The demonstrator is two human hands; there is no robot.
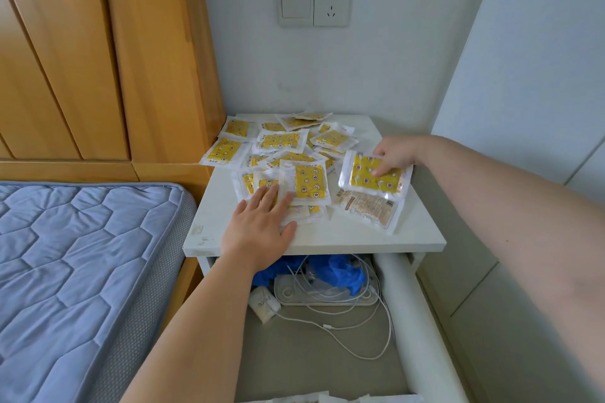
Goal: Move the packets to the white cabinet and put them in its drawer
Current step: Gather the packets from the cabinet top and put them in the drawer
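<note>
Most packets [281, 141] lay atop the white cabinet [343, 235]; left hand [262, 222] flat on them at seven o'clock, right hand [391, 154] pinching one at three; open drawer [425, 321] perhaps held few.

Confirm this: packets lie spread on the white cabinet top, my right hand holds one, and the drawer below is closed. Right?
Not quite. The drawer is open, pulled out under the cabinet top with cables inside, as the head view shows. The packets do lie spread on top, and the right hand does pinch one packet.
</note>
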